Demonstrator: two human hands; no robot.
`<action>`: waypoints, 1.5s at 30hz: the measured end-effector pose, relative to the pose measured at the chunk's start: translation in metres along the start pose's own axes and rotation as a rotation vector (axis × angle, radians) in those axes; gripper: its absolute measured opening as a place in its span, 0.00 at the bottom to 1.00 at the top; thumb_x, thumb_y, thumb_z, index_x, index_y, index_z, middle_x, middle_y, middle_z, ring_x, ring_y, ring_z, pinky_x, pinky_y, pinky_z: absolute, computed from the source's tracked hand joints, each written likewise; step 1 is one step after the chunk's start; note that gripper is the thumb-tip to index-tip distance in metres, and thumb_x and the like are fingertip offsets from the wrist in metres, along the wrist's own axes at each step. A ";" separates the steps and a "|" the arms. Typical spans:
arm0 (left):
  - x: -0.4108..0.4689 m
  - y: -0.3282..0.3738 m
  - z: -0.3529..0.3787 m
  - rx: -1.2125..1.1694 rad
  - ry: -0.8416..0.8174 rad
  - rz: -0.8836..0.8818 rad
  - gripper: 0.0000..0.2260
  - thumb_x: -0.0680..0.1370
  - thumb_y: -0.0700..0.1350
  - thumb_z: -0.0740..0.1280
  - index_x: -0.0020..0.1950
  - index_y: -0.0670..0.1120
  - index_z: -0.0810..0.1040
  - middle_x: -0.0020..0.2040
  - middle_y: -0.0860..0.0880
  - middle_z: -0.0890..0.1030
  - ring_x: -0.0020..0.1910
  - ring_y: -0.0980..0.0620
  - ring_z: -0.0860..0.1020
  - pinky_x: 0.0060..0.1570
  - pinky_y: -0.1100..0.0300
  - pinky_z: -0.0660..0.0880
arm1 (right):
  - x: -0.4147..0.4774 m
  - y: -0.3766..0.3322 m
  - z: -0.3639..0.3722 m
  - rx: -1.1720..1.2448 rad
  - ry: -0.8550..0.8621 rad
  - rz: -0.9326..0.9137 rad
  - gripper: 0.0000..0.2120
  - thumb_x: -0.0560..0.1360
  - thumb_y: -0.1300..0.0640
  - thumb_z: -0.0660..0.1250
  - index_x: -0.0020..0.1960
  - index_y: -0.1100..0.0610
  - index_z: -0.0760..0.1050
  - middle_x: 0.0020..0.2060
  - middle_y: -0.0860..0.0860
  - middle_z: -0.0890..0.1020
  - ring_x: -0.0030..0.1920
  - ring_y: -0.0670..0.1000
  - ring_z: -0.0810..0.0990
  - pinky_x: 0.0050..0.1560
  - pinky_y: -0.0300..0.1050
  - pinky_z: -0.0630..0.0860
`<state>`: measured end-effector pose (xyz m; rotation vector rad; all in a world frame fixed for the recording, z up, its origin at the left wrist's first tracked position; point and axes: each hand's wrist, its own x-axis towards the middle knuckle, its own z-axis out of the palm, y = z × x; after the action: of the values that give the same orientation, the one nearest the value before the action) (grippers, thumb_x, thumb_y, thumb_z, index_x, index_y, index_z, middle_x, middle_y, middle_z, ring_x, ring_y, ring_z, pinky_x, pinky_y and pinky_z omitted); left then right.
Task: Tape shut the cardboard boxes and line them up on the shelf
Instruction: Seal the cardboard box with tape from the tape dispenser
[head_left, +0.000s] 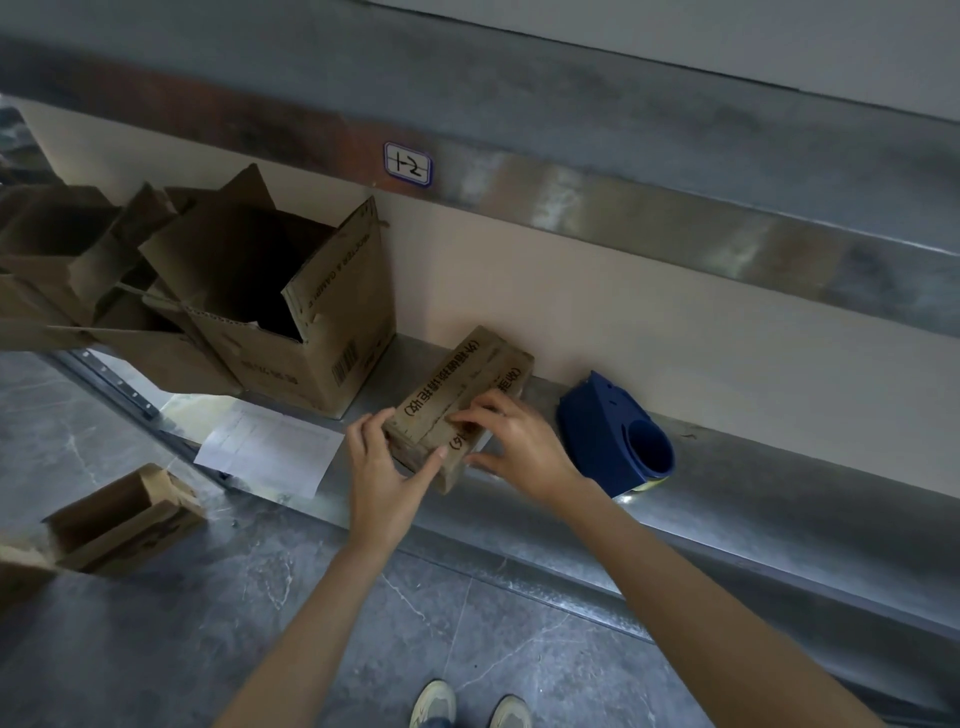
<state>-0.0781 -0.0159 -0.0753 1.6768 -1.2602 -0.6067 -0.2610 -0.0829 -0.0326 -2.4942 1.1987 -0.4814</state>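
A small flat cardboard box (460, 387) with black printed characters lies on the metal shelf (753, 483), its flaps folded down. My left hand (382, 467) grips its near left corner. My right hand (514, 441) lies on its top right side, fingers pressing the flaps. A blue tape dispenser (610, 434) stands on the shelf just right of my right hand. A tall open cardboard box (311, 317) stands on the shelf to the left, flaps up.
More open, crumpled boxes (78, 270) pile up at the far left. A white sheet of paper (270, 449) hangs over the shelf edge. Another open box (119, 519) sits on the grey floor at lower left. My shoes (470, 704) show below.
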 end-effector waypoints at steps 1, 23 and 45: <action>0.000 0.001 0.001 -0.003 -0.002 -0.001 0.34 0.69 0.57 0.77 0.70 0.47 0.67 0.64 0.53 0.63 0.61 0.52 0.70 0.53 0.48 0.79 | 0.000 0.002 -0.002 0.011 0.009 0.018 0.25 0.69 0.54 0.77 0.65 0.53 0.77 0.60 0.52 0.76 0.61 0.53 0.74 0.57 0.54 0.76; 0.054 0.021 -0.004 -0.037 -0.259 0.023 0.26 0.78 0.33 0.64 0.76 0.46 0.66 0.72 0.49 0.67 0.72 0.49 0.67 0.70 0.58 0.64 | -0.030 0.044 -0.024 0.003 0.077 0.369 0.35 0.69 0.47 0.77 0.72 0.55 0.70 0.64 0.56 0.70 0.63 0.58 0.68 0.65 0.52 0.70; 0.075 0.010 0.018 0.411 -0.331 0.394 0.34 0.76 0.67 0.57 0.76 0.48 0.67 0.77 0.50 0.66 0.78 0.51 0.58 0.73 0.50 0.62 | -0.028 0.048 -0.002 -0.147 -0.022 0.241 0.33 0.79 0.34 0.45 0.79 0.49 0.52 0.79 0.48 0.49 0.77 0.47 0.40 0.78 0.51 0.44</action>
<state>-0.0705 -0.0926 -0.0646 1.6194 -2.0048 -0.4095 -0.3109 -0.0891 -0.0560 -2.4202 1.5510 -0.3116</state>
